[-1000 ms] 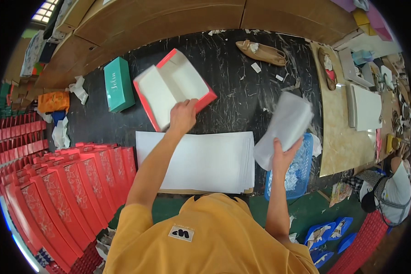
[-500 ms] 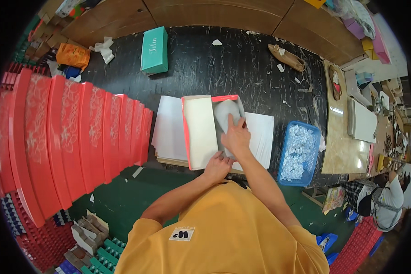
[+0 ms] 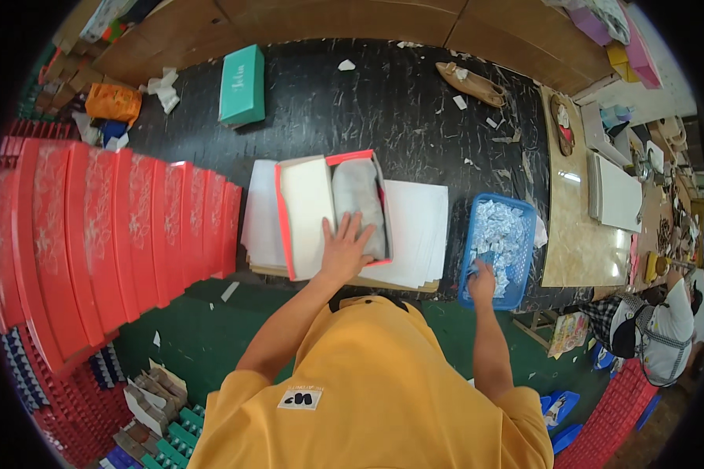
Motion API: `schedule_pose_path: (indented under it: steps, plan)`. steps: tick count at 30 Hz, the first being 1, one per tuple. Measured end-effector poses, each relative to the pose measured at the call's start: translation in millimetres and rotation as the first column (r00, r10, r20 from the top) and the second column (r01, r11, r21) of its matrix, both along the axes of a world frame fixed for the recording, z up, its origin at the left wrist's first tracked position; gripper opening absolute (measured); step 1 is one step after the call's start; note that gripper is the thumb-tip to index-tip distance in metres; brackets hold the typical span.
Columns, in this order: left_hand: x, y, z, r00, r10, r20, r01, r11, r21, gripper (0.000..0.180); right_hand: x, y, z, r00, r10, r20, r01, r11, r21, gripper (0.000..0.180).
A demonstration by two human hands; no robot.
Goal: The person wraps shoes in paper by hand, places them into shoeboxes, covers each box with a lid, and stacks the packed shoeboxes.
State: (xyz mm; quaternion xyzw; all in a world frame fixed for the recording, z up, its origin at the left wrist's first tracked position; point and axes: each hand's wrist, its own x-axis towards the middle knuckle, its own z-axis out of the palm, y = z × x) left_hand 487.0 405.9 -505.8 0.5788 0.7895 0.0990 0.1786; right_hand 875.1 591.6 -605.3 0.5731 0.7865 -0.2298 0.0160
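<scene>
An open red shoe box point(image 3: 284, 227) lies on stacked sheets of white paper. Its left half shows a cream panel point(image 3: 307, 211); in its right half lies a bundle wrapped in grey tissue paper point(image 3: 356, 191). My left hand point(image 3: 344, 248) rests at the near end of that bundle, fingers spread, thumb by the panel. To the right stands a blue plastic basket point(image 3: 529, 270) filled with small pale-blue packets point(image 3: 499, 223). My right hand point(image 3: 482, 284) reaches over its near left part, fingers closed at the packets. What they pinch looks like a packet, partly covered by the fingers.
Red boxes point(image 3: 94, 242) stand in a long row at left. A turquoise box point(image 3: 242, 86) and a beige shoe point(image 3: 471, 84) lie farther back. Beside the basket is a tan board point(image 3: 579, 234) with a sandal point(image 3: 562, 125). Another person point(image 3: 653, 332) is at far right.
My right hand has left the grey bundle and moved right to the basket. My left hand has moved from the box's near edge onto the bundle. The whole view has shifted slightly.
</scene>
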Motion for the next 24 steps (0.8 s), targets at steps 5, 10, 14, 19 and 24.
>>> schedule_pose_path:
  steps: [5, 10, 14, 19, 24]
  plan:
    - [-38.3, -32.4, 36.8, 0.917, 0.386, -0.104, -0.354, 0.904, 0.237, 0.089, 26.1, 5.9, 11.8, 0.966, -0.197, -0.166, 0.233, 0.943, 0.239, 0.031]
    - [-124.2, -104.0, -46.3, 0.63, 0.673, 0.387, -0.748, 0.661, 0.067, 0.075, 8.1, 50.6, 38.3, 0.948, -0.317, -0.043, 0.319, 0.93, 0.184, 0.028]
    - [-149.2, -82.9, -24.9, 0.642, 0.562, 0.521, -0.707, 0.697, 0.119, 0.055, 18.5, 73.7, 40.3, 0.936, -0.33, -0.12, 0.349, 0.911, 0.221, 0.027]
    - [-136.1, -37.6, 37.1, 0.779, 0.529, 0.337, -0.588, 0.803, 0.1, 0.055, 6.6, 81.6, 51.4, 0.454, -0.651, -0.608, 0.607, 0.726, -0.324, 0.025]
    - [-130.2, -50.8, 32.4, 0.681, 0.519, 0.516, -0.651, 0.753, 0.1, 0.056, -128.4, 33.0, 107.2, 0.181, -0.619, -0.765, 0.199, 0.784, -0.587, 0.026]
